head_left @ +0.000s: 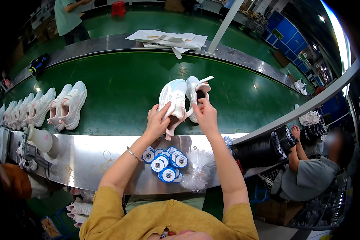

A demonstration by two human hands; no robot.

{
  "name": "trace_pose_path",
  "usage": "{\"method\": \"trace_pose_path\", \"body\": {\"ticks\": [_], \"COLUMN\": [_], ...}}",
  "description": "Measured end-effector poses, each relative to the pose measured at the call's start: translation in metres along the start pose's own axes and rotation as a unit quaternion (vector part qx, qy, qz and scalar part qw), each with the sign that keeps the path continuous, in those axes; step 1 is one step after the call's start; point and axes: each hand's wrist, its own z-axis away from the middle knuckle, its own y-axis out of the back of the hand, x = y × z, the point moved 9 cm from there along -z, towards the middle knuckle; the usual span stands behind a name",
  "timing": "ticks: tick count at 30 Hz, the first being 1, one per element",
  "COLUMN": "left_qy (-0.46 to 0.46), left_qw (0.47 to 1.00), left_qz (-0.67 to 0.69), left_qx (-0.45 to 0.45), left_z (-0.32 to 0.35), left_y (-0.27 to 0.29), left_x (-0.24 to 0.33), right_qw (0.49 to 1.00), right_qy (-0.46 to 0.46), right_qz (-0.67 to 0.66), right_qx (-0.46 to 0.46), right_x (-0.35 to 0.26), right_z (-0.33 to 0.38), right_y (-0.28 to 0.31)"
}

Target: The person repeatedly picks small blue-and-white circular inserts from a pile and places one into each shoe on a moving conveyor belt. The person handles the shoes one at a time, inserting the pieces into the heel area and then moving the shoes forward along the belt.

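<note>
A white sneaker with pale blue toe and pink lining (174, 94) stands over the green belt's near edge, its toe pointing away from me. My left hand (158, 121) is closed round its left side, near the heel. Just right of it is a second white sneaker (191, 86), its tongue raised and its dark inside showing. My right hand (206, 115) has its fingers bent at that sneaker's opening, gripping its edge. The fingertips are partly hidden in the opening. Below the hands lie several blue-rimmed white rolls (168, 174) and a bundle of clear plastic strands (198, 170).
A row of similar sneakers (73, 105) stands on the green belt (120, 92) to the left. White paper sheets (168, 39) lie on the far metal ledge. Rubber bands (107, 156) lie on the steel table edge (84, 148). A co-worker (308, 176) sits at the right, beside a slanting metal rail (292, 112).
</note>
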Motion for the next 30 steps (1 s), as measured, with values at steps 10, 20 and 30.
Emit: {"method": "trace_pose_path", "body": {"ticks": [10,20,30], "left_qy": [-0.115,-0.102,-0.116], "left_qw": [0.983,0.986,0.985], "left_qz": [-0.141,-0.129,-0.113], "left_qx": [0.003,0.04,0.052], "left_z": [0.008,0.004,0.003], "left_y": [-0.026,-0.026,-0.016], "left_x": [0.035,0.0,-0.021], "right_qw": [0.972,0.902,0.832], "right_qy": [0.218,0.311,0.387], "right_qz": [0.086,0.258,0.369], "right_qx": [-0.035,-0.15,-0.148], "right_x": [-0.002,-0.007,-0.014], "right_z": [0.006,0.021,0.032], "right_y": [-0.028,-0.09,-0.123]}}
